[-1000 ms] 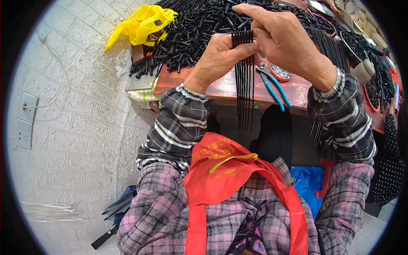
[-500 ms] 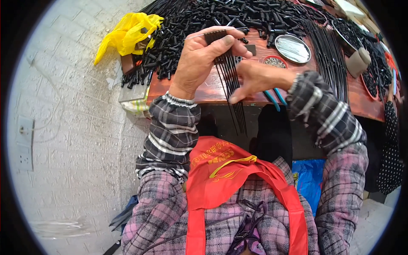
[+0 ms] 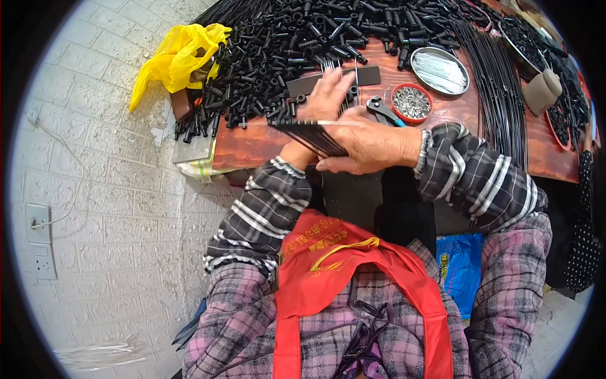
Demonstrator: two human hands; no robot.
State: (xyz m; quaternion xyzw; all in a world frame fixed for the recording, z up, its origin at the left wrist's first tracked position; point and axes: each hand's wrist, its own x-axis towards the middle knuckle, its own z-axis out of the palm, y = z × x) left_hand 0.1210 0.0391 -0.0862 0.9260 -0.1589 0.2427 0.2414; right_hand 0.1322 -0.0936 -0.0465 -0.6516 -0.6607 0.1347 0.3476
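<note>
At the near edge of the wooden surface point(image 3: 456, 119), I've got a fanned bunch of thin black rods point(image 3: 322, 139) pinched in my right grip point(image 3: 369, 142), ends poking out left past my other wrist. My left grip point(image 3: 327, 100) is up by the dark flat bar point(image 3: 368, 76), fingers stretched out but blurry, so can't tell if it's got anything. Teal-handled pliers point(image 3: 381, 111) sit just beside the red bowl point(image 3: 411, 121) of metal bits.

The left hand point(image 3: 328, 95) no longer clasps the rods point(image 3: 309, 136); the right hand point(image 3: 372, 145) now holds them, slanting leftward instead of hanging down.
</note>
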